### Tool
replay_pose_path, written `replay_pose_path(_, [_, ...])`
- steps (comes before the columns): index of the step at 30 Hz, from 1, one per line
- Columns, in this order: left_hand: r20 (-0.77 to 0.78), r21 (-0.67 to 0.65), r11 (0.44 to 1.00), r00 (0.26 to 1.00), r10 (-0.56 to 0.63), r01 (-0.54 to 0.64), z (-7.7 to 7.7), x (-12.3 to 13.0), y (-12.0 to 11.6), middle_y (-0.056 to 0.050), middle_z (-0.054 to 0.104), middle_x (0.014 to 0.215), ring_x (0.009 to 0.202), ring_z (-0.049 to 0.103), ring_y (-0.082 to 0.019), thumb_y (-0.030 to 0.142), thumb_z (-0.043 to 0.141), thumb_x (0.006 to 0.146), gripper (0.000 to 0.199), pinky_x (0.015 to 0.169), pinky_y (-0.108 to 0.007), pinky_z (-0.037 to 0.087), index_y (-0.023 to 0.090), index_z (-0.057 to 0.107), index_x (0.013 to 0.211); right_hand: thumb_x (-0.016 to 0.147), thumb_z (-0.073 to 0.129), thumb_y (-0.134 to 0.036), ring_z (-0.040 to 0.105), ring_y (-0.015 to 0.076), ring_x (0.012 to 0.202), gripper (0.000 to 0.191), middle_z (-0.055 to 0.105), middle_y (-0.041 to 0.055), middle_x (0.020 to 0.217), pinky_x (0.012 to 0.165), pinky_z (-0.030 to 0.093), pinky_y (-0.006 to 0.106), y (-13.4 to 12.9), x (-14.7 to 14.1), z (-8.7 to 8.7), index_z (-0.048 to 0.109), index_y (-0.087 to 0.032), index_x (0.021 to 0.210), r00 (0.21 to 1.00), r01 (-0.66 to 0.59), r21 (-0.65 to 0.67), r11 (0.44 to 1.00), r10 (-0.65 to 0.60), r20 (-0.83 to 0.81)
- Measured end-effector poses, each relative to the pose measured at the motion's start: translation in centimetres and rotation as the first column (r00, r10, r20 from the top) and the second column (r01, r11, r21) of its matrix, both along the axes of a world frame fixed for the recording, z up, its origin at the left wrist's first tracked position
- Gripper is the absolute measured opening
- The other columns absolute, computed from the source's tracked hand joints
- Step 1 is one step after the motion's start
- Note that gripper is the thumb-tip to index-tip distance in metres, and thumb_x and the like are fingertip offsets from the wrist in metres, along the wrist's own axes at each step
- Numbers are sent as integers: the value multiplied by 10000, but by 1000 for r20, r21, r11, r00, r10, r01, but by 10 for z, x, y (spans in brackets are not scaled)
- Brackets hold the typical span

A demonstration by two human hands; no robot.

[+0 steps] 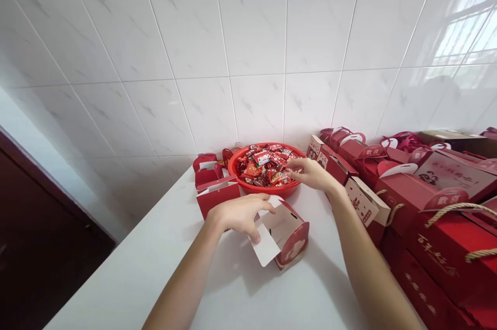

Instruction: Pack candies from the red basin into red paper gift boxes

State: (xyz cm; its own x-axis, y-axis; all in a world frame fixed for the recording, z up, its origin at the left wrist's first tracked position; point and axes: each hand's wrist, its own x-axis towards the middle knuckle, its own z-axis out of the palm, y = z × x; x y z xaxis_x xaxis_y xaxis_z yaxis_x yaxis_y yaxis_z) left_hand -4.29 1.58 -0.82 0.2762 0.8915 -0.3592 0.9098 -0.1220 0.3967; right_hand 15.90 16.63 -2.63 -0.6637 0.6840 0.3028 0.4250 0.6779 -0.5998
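My left hand [237,217] grips an open gift box [292,232] on the table, its thumb on the raised white flap and its fingers over the near-left edge. The box is red outside and white inside, with a rope handle low at its front. My right hand [313,174] reaches over the right rim of a red plastic basin [233,165], fingers apart and slightly curved, close to the sweets. Red-wrapped sweets [267,161] fill this basin. No sweet shows between those fingers.
Stacked red gift boxes [438,252], several with rope handles, crowd the right side. More boxes [218,194] stand left of the basin. The white table [155,268] meets a tiled wall [256,34] behind. A dark door [34,237] is at the left.
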Motion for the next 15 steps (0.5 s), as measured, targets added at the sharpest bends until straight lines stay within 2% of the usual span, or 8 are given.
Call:
replay_pose_path(2, [32, 26, 999, 999, -24, 23, 1, -2, -3, -61, 400, 1568, 1311, 501, -353, 220, 781, 602, 762, 912, -355, 502, 307, 605, 1338, 814, 685, -330, 677, 247, 1006, 308, 736, 87, 1091, 890, 504, 336, 15, -21, -12, 712, -176, 1080, 995, 91, 13, 996, -92, 48])
replay_pose_path(4, [71, 80, 995, 995, -64, 58, 4, -4, -5, -49, 370, 1594, 1379, 436, -357, 210, 762, 631, 717, 993, -380, 468, 311, 617, 1326, 703, 794, -377, 678, 285, 1021, 454, 733, 111, 1104, 869, 511, 345, 26, -40, -22, 708, -177, 1102, 979, 131, -15, 991, -127, 160])
replay_pose_path(6, [122, 164, 983, 987, -101, 80, 6, -5, -6, -36, 438, 1553, 1384, 434, -350, 234, 741, 680, 629, 1038, -389, 438, 312, 641, 1295, 628, 840, -378, 679, 328, 1032, 486, 735, 127, 1099, 856, 510, 369, 31, -56, -28, 721, -188, 1059, 949, 161, -30, 987, -146, 281])
replay_pose_path(8, [181, 243, 968, 977, -115, 69, 7, -6, -5, -27, 538, 1466, 1325, 502, -326, 266, 702, 739, 532, 1021, -373, 450, 313, 661, 1267, 613, 836, -352, 677, 353, 1037, 437, 736, 133, 1095, 839, 503, 385, 34, -66, -34, 726, -194, 1006, 927, 176, -21, 984, -159, 340])
replay_pose_path(11, [266, 340, 940, 961, -75, -21, 2, -7, 2, -30, 634, 1339, 1211, 592, -273, 288, 618, 829, 399, 971, -340, 481, 282, 686, 1222, 570, 840, -294, 677, 332, 1005, 425, 735, 116, 1067, 792, 495, 350, 37, -72, -42, 715, -188, 962, 946, 177, -27, 984, -163, 279])
replay_pose_path(13, [317, 408, 906, 948, -24, -113, -5, -7, 11, -39, 664, 1294, 1191, 605, -249, 288, 566, 873, 352, 984, -332, 480, 251, 694, 1199, 540, 844, -277, 678, 299, 948, 429, 735, 91, 1009, 753, 490, 322, 40, -71, -47, 705, -185, 935, 965, 218, -51, 975, -207, 159])
replay_pose_path(15, [349, 462, 865, 937, 25, -195, -16, -8, 21, -48, 674, 1283, 1192, 607, -233, 268, 529, 893, 348, 1006, -327, 475, 230, 692, 1198, 542, 835, -293, 675, 279, 914, 423, 730, 70, 965, 739, 489, 317, 46, -71, -52, 695, -187, 927, 952, 304, -85, 949, -305, -4])
